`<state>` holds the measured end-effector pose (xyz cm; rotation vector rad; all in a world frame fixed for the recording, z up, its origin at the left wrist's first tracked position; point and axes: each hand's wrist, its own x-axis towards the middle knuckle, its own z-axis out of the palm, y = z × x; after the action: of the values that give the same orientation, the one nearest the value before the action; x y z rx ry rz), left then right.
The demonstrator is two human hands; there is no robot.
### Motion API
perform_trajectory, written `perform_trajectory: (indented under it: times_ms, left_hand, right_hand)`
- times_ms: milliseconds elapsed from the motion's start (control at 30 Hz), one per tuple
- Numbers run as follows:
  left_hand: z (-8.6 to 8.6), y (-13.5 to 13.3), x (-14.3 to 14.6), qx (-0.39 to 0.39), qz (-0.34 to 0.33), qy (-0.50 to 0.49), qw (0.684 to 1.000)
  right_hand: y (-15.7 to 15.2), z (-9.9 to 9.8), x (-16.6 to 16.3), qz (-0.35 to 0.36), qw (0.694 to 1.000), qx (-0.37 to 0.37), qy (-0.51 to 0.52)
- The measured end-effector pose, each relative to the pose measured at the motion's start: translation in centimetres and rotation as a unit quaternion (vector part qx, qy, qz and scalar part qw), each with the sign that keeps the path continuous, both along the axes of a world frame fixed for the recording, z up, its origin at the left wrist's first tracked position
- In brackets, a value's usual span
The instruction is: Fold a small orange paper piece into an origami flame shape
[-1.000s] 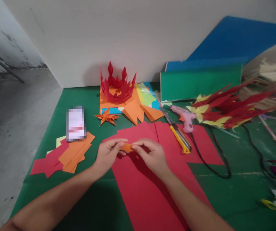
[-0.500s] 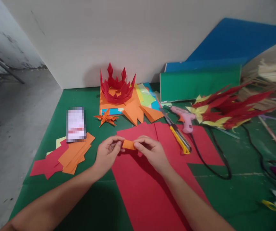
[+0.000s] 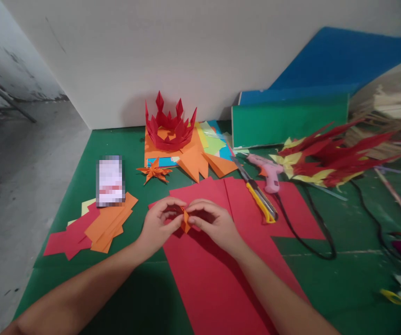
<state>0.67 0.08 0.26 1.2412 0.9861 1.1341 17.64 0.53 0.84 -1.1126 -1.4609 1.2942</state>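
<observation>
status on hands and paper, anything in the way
Left hand and right hand: fingertips on orange paper. Paper folded, over red sheets. Cutter and glue gun off right, clear of hands.

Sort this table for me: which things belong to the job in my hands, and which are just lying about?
Belongs, judging by your hands:
- folded orange paper, at the fingertips of your left hand and right hand
- orange slips, probably, by colour

Probably just lying about:
- yellow cutter
- pink glue gun
- red crown
</observation>
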Motion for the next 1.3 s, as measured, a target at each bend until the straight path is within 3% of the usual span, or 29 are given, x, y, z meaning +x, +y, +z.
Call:
perform_trajectory:
  times_ms: [400,767,1067,1300]
  left_hand:
    - [0.39,-0.19,0.09,-0.042,-0.005,-0.014,0.999]
    - [-0.47,-0.05,0.4,0.0,0.018,-0.017,1.0]
    - [0.2,-0.13,0.13,-0.07,0.004,-0.002,0.998]
    - [0.41,-0.03,0.12,-0.07,0.009,0.013,0.997]
  right_hand:
    - [-0.2,-0.3,-0.19,0.012,0.997,-0.063,0.036]
    - [0.0,-0.45,-0.11,-0.05,0.995,-0.08,0.027]
    - [-0.05,-0.09,-0.11,-0.055,0.995,-0.083,-0.008]
    - [-0.36,0.03,-0.3,-0.054,0.995,-0.075,-0.028]
